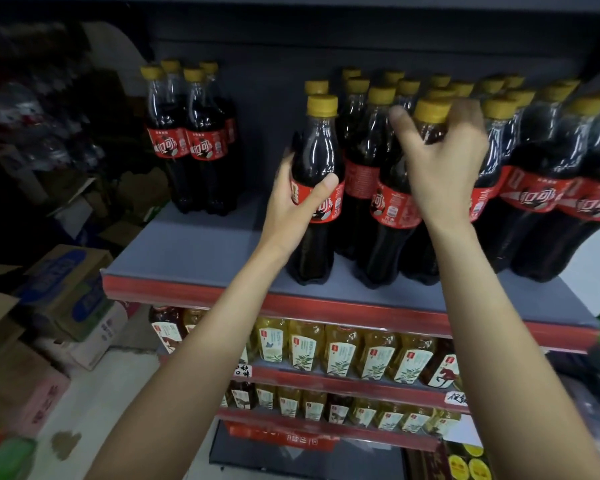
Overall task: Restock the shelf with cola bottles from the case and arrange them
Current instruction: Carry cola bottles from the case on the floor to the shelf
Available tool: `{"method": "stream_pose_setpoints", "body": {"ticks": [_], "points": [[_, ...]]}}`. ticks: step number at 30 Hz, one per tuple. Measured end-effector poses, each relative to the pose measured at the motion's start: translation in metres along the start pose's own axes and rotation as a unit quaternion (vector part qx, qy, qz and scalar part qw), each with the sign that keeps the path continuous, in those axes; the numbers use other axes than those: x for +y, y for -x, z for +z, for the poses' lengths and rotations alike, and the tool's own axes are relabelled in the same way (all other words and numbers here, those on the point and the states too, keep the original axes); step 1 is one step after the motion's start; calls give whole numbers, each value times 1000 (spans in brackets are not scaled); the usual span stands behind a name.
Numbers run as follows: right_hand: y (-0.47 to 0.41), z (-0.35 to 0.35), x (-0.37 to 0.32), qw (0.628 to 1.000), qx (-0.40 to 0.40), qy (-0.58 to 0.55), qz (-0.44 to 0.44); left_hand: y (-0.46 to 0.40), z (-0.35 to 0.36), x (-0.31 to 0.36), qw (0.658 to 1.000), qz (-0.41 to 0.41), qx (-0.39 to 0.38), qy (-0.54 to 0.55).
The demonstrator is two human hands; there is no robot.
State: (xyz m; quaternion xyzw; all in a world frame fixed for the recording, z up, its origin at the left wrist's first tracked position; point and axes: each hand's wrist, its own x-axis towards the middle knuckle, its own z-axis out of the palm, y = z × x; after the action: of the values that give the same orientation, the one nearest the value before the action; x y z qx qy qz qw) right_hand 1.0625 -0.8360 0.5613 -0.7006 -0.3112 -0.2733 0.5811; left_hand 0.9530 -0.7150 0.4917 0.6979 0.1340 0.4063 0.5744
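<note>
My left hand (pixel 297 199) grips a cola bottle (pixel 315 188) round its red label, standing at the near left of the big group on the shelf (pixel 187 251). My right hand (pixel 440 157) curls round the neck of the neighbouring bottle (pixel 400 202), just right.

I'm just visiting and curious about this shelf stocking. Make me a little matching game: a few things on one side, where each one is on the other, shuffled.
Things:
1. left hand
2. right hand
3. small group of cola bottles
4. yellow tea bottles

Places:
A. on the shelf below the cola
B. standing apart at the far left of the top shelf
C. wrapped round the label of the front cola bottle
D. up at the neck of a bottle in the main cluster

Pairs: 1-C, 2-D, 3-B, 4-A
</note>
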Motion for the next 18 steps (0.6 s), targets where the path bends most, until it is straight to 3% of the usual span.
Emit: {"method": "stream_pose_setpoints", "body": {"ticks": [9,18], "points": [[21,-6,4,989,-33,66,-126,5,20,2,999,28,43,-1],[63,-22,11,964,53,23,-260,16,26,-4,995,67,74,-30]]}}
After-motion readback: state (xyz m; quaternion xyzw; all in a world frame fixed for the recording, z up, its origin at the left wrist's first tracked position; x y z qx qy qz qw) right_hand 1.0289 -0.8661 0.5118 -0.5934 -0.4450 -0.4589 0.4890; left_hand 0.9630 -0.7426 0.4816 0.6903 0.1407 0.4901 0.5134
